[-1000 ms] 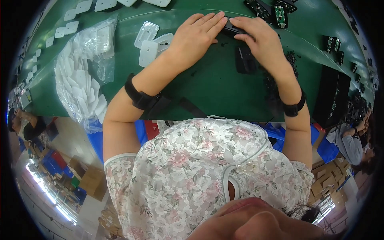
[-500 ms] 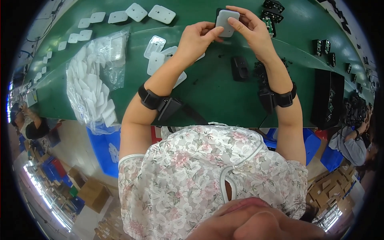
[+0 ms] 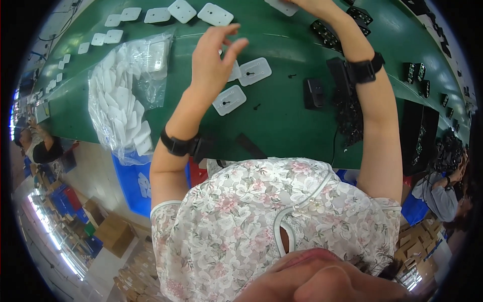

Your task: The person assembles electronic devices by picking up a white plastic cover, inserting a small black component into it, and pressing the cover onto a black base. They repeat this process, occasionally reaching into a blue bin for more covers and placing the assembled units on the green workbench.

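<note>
My left hand [image 3: 214, 58] is empty, its fingers apart, above several white plastic covers on the green table. One cover [image 3: 255, 71] lies hollow side up beside the hand, with a small black part in it. Another [image 3: 229, 100] lies nearer to me and also has a small black part. My right hand [image 3: 317, 7] reaches to the far edge of the picture, its fingers at a rounded white cover [image 3: 283, 6]. The picture's edge cuts off the fingertips and part of that cover. A black plastic housing [image 3: 314, 93] lies between my forearms.
A clear plastic bag [image 3: 128, 95] full of white covers lies at the left. More covers [image 3: 215, 14] form a row along the far side. Black housings with circuit boards [image 3: 326, 34] and a pile of small black parts [image 3: 348, 118] are at the right. A black box [image 3: 418, 133] stands beyond.
My left hand has let go of the white cover and moved left, its fingers spreading. My right hand has carried the cover away from me to the far edge.
</note>
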{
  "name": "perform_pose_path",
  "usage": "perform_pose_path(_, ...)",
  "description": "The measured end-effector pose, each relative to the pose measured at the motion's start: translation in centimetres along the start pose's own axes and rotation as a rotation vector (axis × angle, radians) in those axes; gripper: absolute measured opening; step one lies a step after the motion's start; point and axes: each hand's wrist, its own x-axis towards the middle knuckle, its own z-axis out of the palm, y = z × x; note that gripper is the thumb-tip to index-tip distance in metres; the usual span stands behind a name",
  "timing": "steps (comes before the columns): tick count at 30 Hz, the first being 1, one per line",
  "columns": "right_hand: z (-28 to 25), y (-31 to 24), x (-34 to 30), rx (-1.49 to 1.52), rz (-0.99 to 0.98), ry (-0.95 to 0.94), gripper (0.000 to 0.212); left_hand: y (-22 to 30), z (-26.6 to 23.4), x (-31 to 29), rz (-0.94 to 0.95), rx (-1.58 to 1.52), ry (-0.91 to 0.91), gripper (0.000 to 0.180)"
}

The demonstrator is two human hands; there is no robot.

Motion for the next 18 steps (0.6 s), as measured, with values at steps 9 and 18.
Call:
perform_pose_path(9, -0.1, 4.4, 4.0, 0.001, 0.095, -0.267, 0.027, 1.7, 1.9, -5.0, 0.368, 0.672, -0.305, 0.068)
perform_pose_path(18, -5.4, -5.7, -4.4, -0.908, 0.135, -0.442, 0.032, 0.2, 2.0, -4.3, 0.404, 0.680, -0.287, 0.063)
